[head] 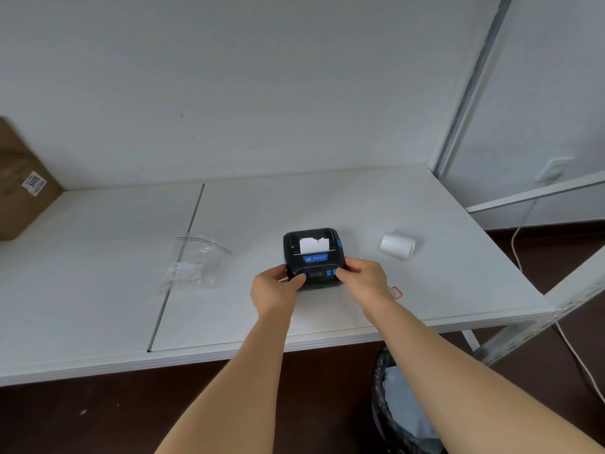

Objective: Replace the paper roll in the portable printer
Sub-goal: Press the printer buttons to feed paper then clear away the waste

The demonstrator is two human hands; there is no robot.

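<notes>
Brown cardboard box (pixel 19 188), label (pixel 34 182) numerals "5006" upside down.

- The portable printer (pixel 312 257) sits on the tabletop (pixel 327 198), near its front edge, a paper strip (pixel 313 245) rising from its slot.
- The left hand (pixel 276 286) grips its near left corner, the right hand (pixel 363 276) its near right.
- A paper roll (pixel 397 245) lies to its right.
- A plastic bag (pixel 193 263) lies to its left.
- A cardboard box (pixel 19 185) stands far left, against the wall.
- A bin (pixel 402 411) stands on the floor below the tabletop's front edge.
</notes>
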